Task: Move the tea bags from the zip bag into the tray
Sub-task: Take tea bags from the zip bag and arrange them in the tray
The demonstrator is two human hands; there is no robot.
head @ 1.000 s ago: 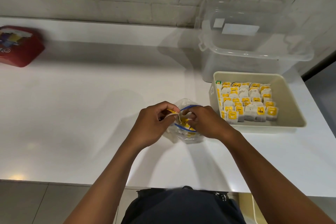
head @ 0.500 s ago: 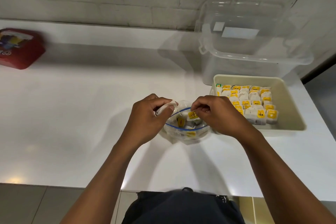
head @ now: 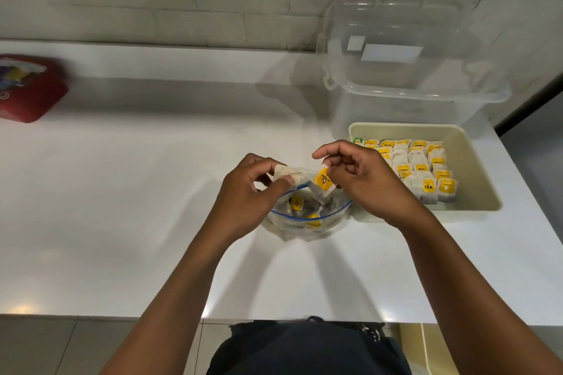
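Note:
A clear zip bag (head: 307,222) with a blue seal stands open on the white counter, with a few yellow-tagged tea bags inside. My left hand (head: 246,201) pinches the bag's left rim, and a pale tea bag (head: 285,175) sits under its thumb. My right hand (head: 362,183) holds a tea bag with a yellow tag (head: 323,181) just above the bag's mouth. The beige tray (head: 475,179) lies directly to the right, with several tea bags in rows filling its left part.
A clear plastic storage box (head: 408,70) with its lid raised stands behind the tray against the brick wall. A red packet (head: 27,88) lies at the far left of the counter (head: 137,192). The counter's front edge runs near my body.
The bag's mouth has been pulled open wider. My right hand has lifted a yellow-tagged tea bag up out of the zip bag. Both hands have risen slightly.

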